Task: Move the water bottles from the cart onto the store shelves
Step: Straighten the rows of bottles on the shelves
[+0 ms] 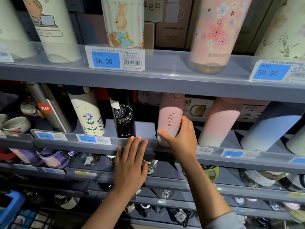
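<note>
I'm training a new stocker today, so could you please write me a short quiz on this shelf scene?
1. True or false: the right hand grips the pink "Leisure" bottle.
2. What does the left hand do? A) holds the Pepsi bottle B) lies flat with straight fingers at the shelf rail C) lifts a price tag
3. Fill in: the tag under the rabbit bottle reads ____.

Key: 1 true; 2 B; 3 58.00
</note>
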